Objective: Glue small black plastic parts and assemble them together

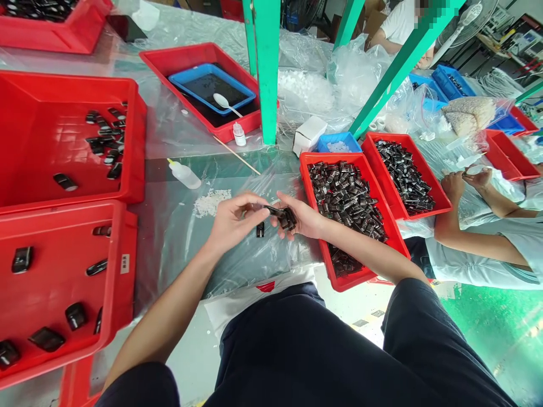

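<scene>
Several small glossy black plastic parts [287,219] lie in my right hand [303,215], its fingers curled round them. With thumb and fingertips, my left hand [240,217] pinches one black part [274,210] just beside that handful. Below the hands, a single black part [260,229] rests on the plastic-covered table [178,209]. A scatter of small white bits [212,202] lies left of my left hand. Close to my right forearm stands a red bin [316,198] heaped with more black parts. What the parts are exactly, I cannot tell.
Two red bins [138,141] [121,271] with some black parts stand left. A squeeze bottle [185,174], wooden stick [237,155] and small bottle [238,134] lie beyond my hands. A red tray [199,53] holds a blue tray. A green post [268,73] rises behind. A co-worker [487,243] sits right.
</scene>
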Demonstrator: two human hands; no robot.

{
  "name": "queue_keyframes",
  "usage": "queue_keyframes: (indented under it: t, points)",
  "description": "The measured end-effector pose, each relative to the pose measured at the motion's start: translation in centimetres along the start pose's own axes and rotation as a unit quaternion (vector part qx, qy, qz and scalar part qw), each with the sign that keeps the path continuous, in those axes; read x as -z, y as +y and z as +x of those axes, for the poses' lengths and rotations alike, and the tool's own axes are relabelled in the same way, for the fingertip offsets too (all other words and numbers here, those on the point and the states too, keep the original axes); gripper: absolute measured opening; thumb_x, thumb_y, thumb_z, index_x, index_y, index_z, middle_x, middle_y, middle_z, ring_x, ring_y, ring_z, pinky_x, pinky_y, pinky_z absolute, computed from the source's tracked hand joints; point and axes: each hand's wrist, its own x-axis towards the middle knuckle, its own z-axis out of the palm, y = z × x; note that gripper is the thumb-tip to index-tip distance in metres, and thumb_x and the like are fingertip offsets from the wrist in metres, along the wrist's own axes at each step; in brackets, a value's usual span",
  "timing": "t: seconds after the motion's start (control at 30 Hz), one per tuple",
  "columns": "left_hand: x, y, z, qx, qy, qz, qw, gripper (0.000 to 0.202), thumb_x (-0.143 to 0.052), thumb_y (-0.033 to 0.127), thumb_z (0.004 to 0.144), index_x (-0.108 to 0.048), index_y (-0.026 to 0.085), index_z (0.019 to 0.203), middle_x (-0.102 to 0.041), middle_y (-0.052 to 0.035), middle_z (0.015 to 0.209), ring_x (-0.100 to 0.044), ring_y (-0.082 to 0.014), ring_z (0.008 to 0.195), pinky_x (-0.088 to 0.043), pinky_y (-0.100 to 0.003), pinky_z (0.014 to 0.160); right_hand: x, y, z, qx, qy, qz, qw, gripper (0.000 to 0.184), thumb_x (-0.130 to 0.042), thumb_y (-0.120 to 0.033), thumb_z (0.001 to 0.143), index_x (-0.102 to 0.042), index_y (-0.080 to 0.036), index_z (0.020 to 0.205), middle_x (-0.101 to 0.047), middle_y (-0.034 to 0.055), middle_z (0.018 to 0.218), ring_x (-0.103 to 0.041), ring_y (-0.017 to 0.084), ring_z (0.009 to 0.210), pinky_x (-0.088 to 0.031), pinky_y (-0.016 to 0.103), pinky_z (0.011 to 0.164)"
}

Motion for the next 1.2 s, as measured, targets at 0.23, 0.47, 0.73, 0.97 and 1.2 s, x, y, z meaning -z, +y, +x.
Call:
queue_keyframes:
  t: [0.23, 0.47, 0.73, 0.97, 1.2]
  points:
    - [1.6, 0.3, 0.5, -0.014, -0.061, 0.164, 0.985, 0.029, -0.069, 0.048, 0.095, -0.077, 0.021, 0.103, -0.075, -0.0051, 0.093, -0.065, -0.0196, 0.083, -0.046, -0.032, 0.071, -0.2, -0.1, -0.7, 0.034, -0.011, 0.021, 0.999, 0.041, -0.081, -0.053, 0.089, -0.060, -0.019, 0.084, -0.057, -0.0081, 0.064, -0.053, 0.007, 0.042, -0.034, 0.018, 0.031]
    - [3.1, -0.5, 0.8, 0.069, -0.301, 0.371, 0.876, 0.032, -0.064, 0.044, 0.092, -0.074, 0.018, 0.110, -0.073, -0.0105, 0.110, -0.068, -0.0287, 0.099, -0.048, -0.036, 0.082, -0.2, 0.0, -0.6, 0.084, 0.014, 0.010, 0.996, 0.059, -0.097, -0.060, 0.064, -0.054, -0.020, 0.075, -0.059, -0.0077, 0.068, -0.055, 0.007, 0.045, -0.029, 0.019, 0.031]
    - [2.8, 0.0, 0.6, 0.091, -0.365, 0.305, 0.875, 0.031, -0.065, 0.042, 0.090, -0.071, 0.020, 0.111, -0.075, -0.0072, 0.110, -0.067, -0.0239, 0.094, -0.047, -0.033, 0.080, -0.2, 0.3, -0.7, 0.109, 0.026, -0.024, 0.993, 0.063, -0.096, -0.062, 0.067, -0.050, -0.021, 0.071, -0.052, -0.0099, 0.061, -0.043, 0.003, 0.036, -0.023, 0.018, 0.030]
    - [2.9, -1.2, 0.3, 0.038, -0.351, 0.270, 0.896, 0.013, -0.066, 0.029, 0.084, -0.073, 0.023, 0.093, -0.073, -0.0045, 0.095, -0.067, -0.0224, 0.086, -0.048, -0.032, 0.076, 0.2, -0.4, -0.8, 0.154, 0.064, -0.043, 0.985, 0.059, -0.096, -0.062, 0.067, -0.054, -0.021, 0.076, -0.057, -0.0065, 0.069, -0.061, 0.009, 0.050, -0.035, 0.019, 0.033]
    - [2.0, -0.4, 1.0, 0.004, -0.038, 0.099, 0.994, 0.026, -0.083, 0.047, 0.083, -0.077, 0.022, 0.088, -0.076, -0.0062, 0.094, -0.067, -0.0216, 0.089, -0.051, -0.035, 0.082, -0.2, -0.3, -1.2, 0.220, 0.116, -0.123, 0.961, 0.053, -0.090, -0.065, 0.073, -0.059, -0.023, 0.083, -0.056, -0.0058, 0.067, -0.055, 0.010, 0.047, -0.035, 0.023, 0.035]
